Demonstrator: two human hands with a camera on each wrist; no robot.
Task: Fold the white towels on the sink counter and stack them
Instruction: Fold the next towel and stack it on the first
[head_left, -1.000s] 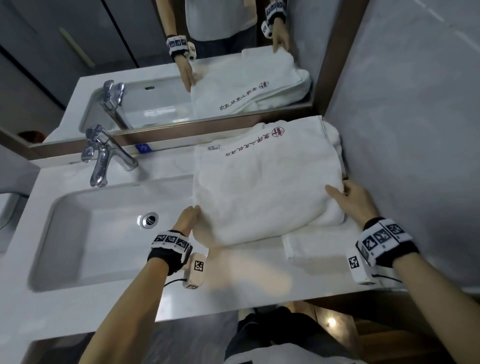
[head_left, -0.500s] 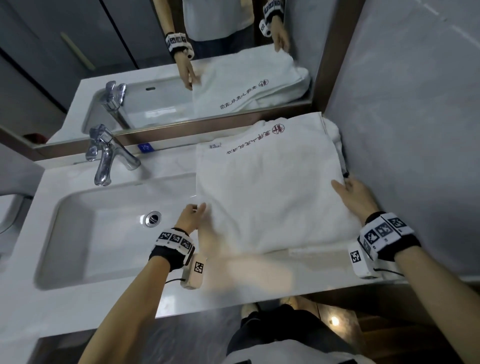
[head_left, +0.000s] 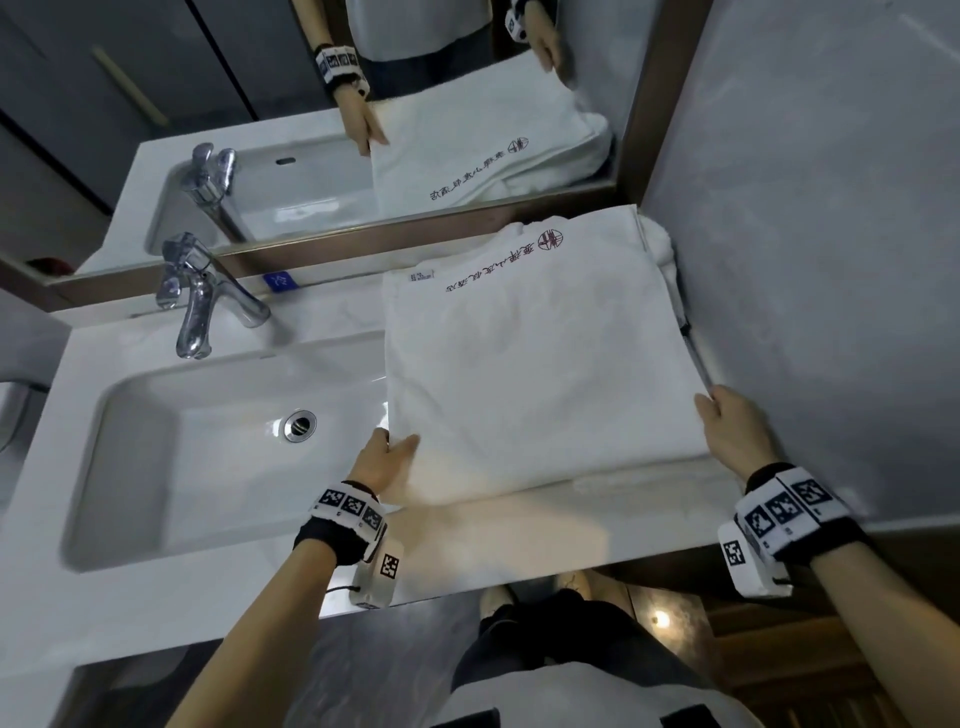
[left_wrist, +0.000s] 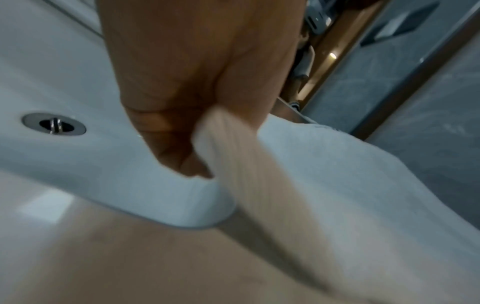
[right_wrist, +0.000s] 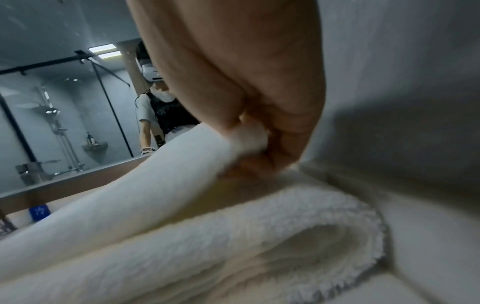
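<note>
Towel (head_left: 540, 364) against wall (head_left: 810, 249); faucet (head_left: 200, 296) left; sink (head_left: 208, 452) beside.

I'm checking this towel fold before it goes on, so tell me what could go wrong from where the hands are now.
1. The left hand pinches only a corner of the white towel, right over the sink basin; a slip could drop that edge into the bowl.
2. The right hand grips the other corner close against the wall, so the fold may bunch there.
3. The folded towel underneath could shift and skew the stack.
</note>
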